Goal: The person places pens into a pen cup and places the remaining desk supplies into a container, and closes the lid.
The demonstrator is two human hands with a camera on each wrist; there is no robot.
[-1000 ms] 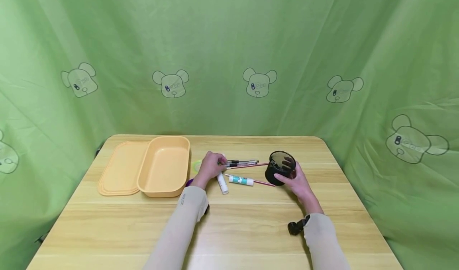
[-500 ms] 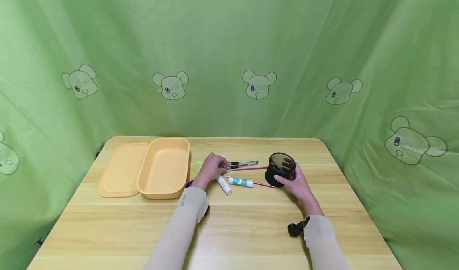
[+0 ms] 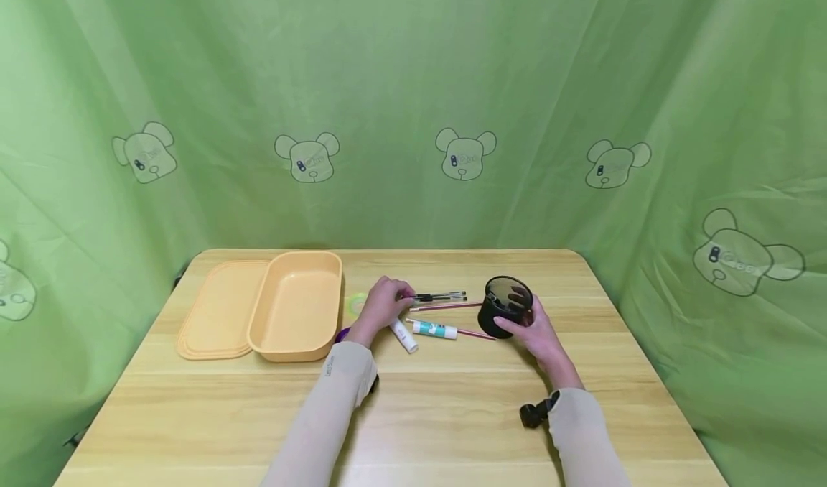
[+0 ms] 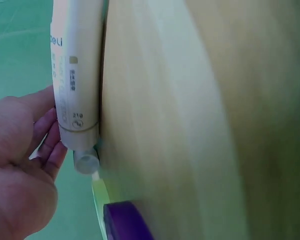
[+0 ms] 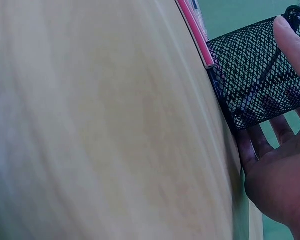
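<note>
At the middle of the table, my left hand pinches the left ends of several dark-and-clear pens; its fingertips are partly hidden. Just below that hand lies a white glue stick, which also fills the front of the left wrist view, before the curled fingers. My right hand holds a black mesh pen holder upright on the table, thumb on the near side and fingers round the far side. Red pencils lie between the hands, one running under a teal-and-white glue stick.
Left of the hands stands a peach plastic box, its lid flat beside it. Between box and left hand lie a green ring-shaped roll and a purple object, mostly hidden by the arm. Green curtain surrounds the wooden table.
The left hand has shifted slightly right, and the pens have turned a little and lie closer together. The white glue stick's near end has swung right. The right hand stays on the pen holder.
</note>
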